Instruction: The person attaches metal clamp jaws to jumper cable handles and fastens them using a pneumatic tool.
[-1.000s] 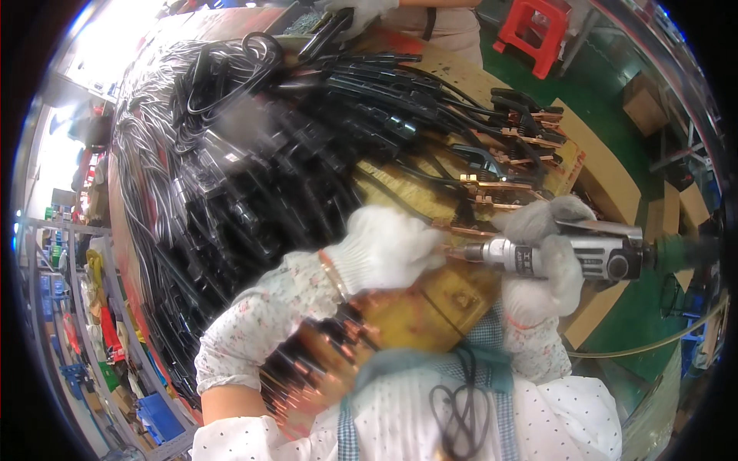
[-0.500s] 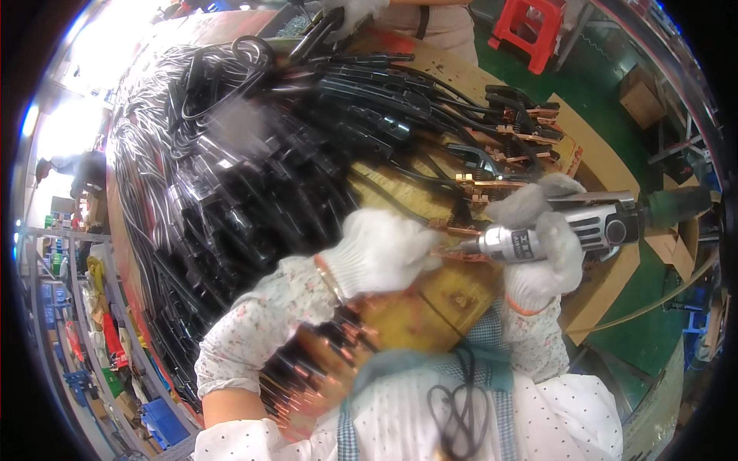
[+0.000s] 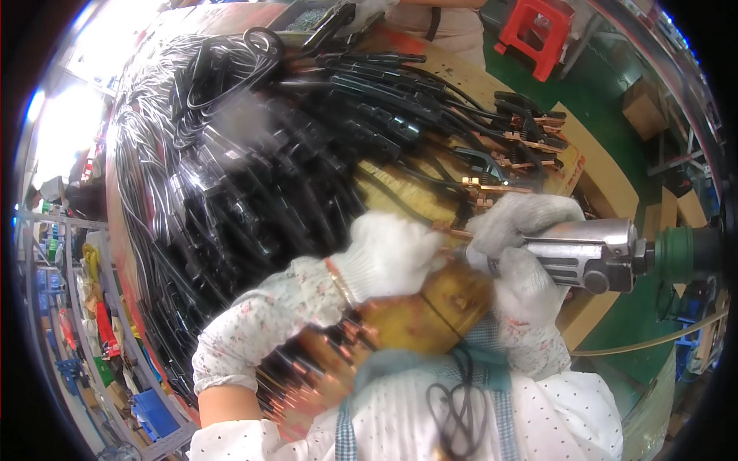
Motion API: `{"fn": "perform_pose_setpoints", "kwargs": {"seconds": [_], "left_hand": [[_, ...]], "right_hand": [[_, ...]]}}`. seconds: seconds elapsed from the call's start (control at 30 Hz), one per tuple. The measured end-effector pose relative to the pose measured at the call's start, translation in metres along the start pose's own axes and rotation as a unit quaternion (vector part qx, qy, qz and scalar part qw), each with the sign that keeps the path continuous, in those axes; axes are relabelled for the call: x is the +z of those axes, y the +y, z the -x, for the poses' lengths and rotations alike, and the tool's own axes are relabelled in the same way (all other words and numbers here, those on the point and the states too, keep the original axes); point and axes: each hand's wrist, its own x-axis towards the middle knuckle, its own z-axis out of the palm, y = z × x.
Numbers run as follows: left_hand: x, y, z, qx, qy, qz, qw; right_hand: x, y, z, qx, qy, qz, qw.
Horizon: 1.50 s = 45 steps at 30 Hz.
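Note:
My right hand [image 3: 515, 261], in a pale work glove, is wrapped round a silver air-powered driver [image 3: 586, 253] with a green and black rear end. The driver lies sideways, its nose toward my left hand [image 3: 388, 257]. That hand wears a white knitted glove with its fingers closed; what they hold is blurred and hidden. A copper-coloured part [image 3: 453, 230] shows between the two hands. Both hands are above a yellowish work surface [image 3: 453, 303]. Left of them lies a heap of black handles [image 3: 277, 180], and copper-ended pieces [image 3: 323, 369] lie by my left forearm.
Black cables [image 3: 142, 165] spread along the far left. Copper-jawed clamps [image 3: 530, 138] lie at the right edge of the table, by cardboard [image 3: 603, 180]. A co-worker [image 3: 438, 31] stands across the table, near a red stool [image 3: 536, 34]. A hose [image 3: 653, 346] runs at the right.
The driver has shifted slightly right and turned, and my right hand has moved toward its nose. My left hand stays closed in nearly the same place.

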Motion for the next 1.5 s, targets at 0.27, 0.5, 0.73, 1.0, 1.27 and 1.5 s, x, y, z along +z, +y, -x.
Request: {"fn": "perform_pose_setpoints", "kwargs": {"seconds": [0.27,0.5,0.73,1.0,1.27,1.5], "left_hand": [[-0.005,0.002,-0.001,-0.004,-0.032,-0.014,0.999],[-0.003,0.004,0.001,-0.005,-0.003,0.003,1.0],[0.002,-0.003,0.006,-0.002,0.018,0.009,1.0],[0.039,-0.019,0.001,0.09,0.219,0.086,0.968],[0.034,-0.02,0.0,0.187,0.309,-0.008,0.932],[0.006,0.002,0.004,0.139,0.262,0.072,0.952]], "right_hand": [[-0.004,0.005,0.0,-0.042,-0.049,0.029,0.997],[-0.01,0.007,0.015,-0.006,0.005,0.05,0.999],[-0.001,0.004,0.01,0.006,-0.027,0.041,0.999],[-0.002,0.008,0.017,0.033,-0.013,-0.096,0.995],[-0.034,-0.011,0.017,0.102,0.088,-0.103,0.986],[-0.183,-0.019,0.05,0.004,0.293,0.373,0.88]]}}
